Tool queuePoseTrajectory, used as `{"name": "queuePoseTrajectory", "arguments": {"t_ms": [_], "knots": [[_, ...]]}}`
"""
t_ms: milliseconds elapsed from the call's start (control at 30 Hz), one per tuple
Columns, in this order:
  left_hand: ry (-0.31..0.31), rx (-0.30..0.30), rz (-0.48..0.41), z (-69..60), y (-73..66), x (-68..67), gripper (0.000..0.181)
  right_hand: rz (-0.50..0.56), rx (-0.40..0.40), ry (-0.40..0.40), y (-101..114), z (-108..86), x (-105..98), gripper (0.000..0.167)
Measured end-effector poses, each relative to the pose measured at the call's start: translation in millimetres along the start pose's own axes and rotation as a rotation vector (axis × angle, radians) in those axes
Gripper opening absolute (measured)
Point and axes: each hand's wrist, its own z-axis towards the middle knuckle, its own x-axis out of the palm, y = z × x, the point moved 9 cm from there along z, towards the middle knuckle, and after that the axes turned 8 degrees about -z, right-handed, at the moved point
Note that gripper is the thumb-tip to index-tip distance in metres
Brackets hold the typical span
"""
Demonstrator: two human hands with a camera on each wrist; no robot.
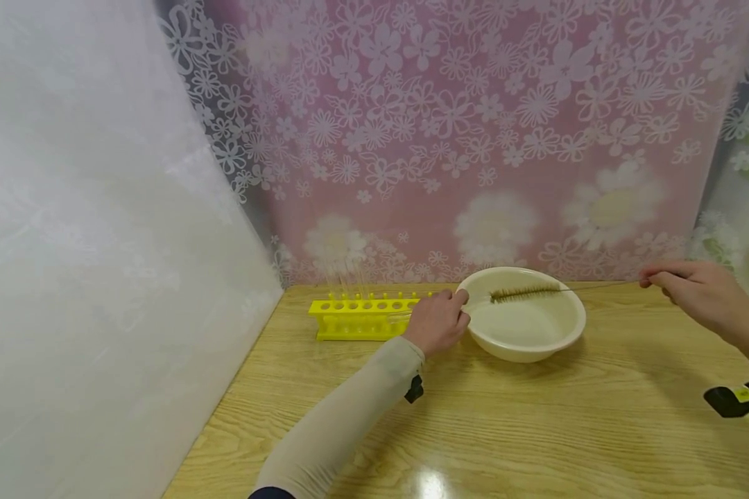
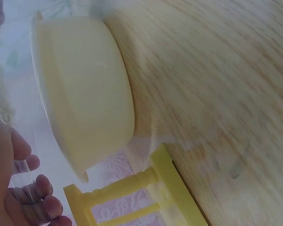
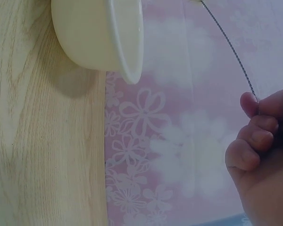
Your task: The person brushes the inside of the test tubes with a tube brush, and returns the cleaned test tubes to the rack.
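Observation:
My left hand [image 1: 437,322] is over the right end of a yellow test tube rack [image 1: 352,335], beside a cream basin [image 1: 524,352]. It grips a clear glass test tube [image 2: 30,192], seen between the curled fingers in the left wrist view. The tube's far end points left over the rack in the head view. To the right, my right hand [image 1: 699,291] pinches the twisted wire handle [image 3: 230,46] of a test tube brush. The brown bristles [image 1: 524,293] lie across the space above the basin, their tip near the left hand and outside the tube.
Several clear test tubes [image 1: 349,283] stand in the rack's left holes. Rack and basin sit on a wood-grain table [image 1: 505,430], close to a pink floral curtain [image 1: 412,173]. A white sheet [image 1: 100,242] hangs along the left side.

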Motion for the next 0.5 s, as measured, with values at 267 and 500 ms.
{"name": "queuePoseTrajectory", "arguments": {"t_ms": [267,500], "knots": [[-0.010,0.050,0.005,1.3,-3.6,-0.6,0.022,0.117,-0.035,0.043,-2,-0.5,4,0.043],[0.005,0.101,0.023,2.6,-16.1,-0.1,0.022,0.105,-0.071,0.089,8,1.7,14,0.041]]}}
